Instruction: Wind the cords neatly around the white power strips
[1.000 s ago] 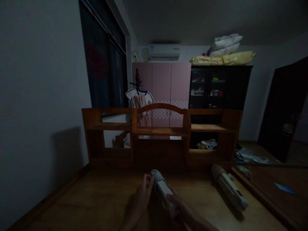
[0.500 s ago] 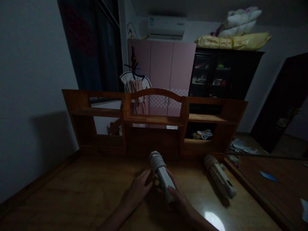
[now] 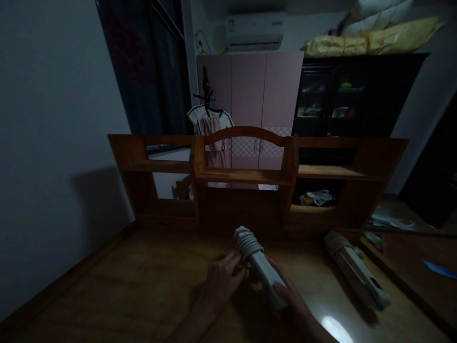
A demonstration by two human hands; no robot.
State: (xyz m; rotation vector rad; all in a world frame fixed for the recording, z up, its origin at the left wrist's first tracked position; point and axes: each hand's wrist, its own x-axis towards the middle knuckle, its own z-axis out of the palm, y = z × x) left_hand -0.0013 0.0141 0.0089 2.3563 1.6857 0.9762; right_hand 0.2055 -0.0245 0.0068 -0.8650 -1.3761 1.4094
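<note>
No lettering is showing legibly; the label point(image 3: 231, 25) on the air conditioner point(image 3: 259, 34) is appearing too small to read.

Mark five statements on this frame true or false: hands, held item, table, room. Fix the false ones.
1. The right hand grips a long white bar. True.
2. The cord windings are on the end of the held bar nearest the wearer. False: they are around its far end, toward the wooden shelf unit.
3. A second wrapped bar lies on the table, right of the hands. True.
4. The left hand is on that second bar. False: its fingers are by the held bar's windings.
5. The air conditioner is mounted above the pink wardrobe. True.
</note>
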